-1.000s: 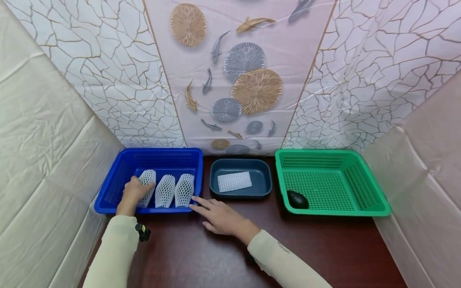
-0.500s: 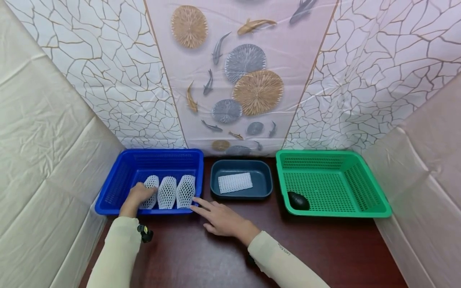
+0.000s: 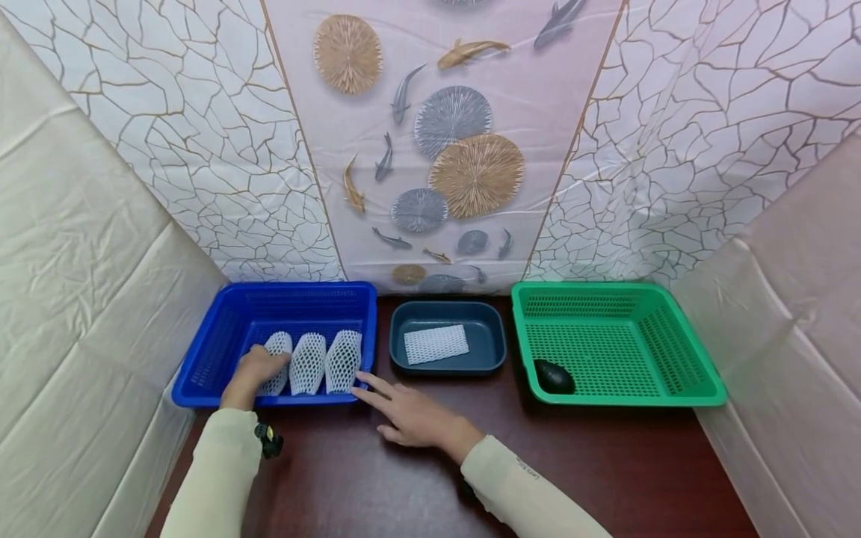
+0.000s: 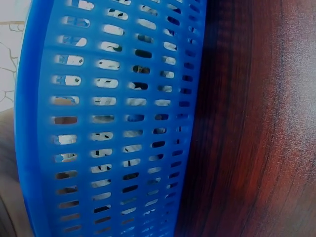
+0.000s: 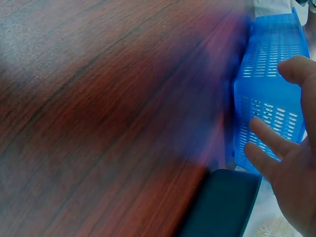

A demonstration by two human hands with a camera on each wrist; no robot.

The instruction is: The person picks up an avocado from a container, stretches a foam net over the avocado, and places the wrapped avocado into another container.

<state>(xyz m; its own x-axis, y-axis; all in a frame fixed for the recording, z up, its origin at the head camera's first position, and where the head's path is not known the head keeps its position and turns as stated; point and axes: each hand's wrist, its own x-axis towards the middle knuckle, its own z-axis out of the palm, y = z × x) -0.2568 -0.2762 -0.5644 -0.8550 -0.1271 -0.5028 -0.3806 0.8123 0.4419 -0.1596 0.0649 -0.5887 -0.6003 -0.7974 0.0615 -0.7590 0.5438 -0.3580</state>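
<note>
Three white foam net sleeves stand in a row in the blue basket (image 3: 232, 299), bulging around something dark in the mesh. My left hand (image 3: 254, 370) holds the leftmost foam net sleeve (image 3: 277, 365), thumb across its face; its other fingers are mostly hidden. The middle sleeve (image 3: 308, 365) and right sleeve (image 3: 344, 362) lie beside it. My right hand (image 3: 417, 415) has spread fingers, with its fingertips at the basket's front right corner, by the right sleeve. In the left wrist view the basket wall (image 4: 118, 128) hides the left hand's grip.
A dark teal tray (image 3: 447, 368) between the baskets holds a flat white foam net (image 3: 436, 344). At right, a green basket (image 3: 696, 359) contains a dark, avocado-like fruit (image 3: 554, 376). Fabric walls enclose the back and sides of the brown table (image 3: 377, 493).
The leftmost sleeve has shifted slightly right and straightened beside the middle one, with my left hand lower on it. My right hand has stayed at the basket corner.
</note>
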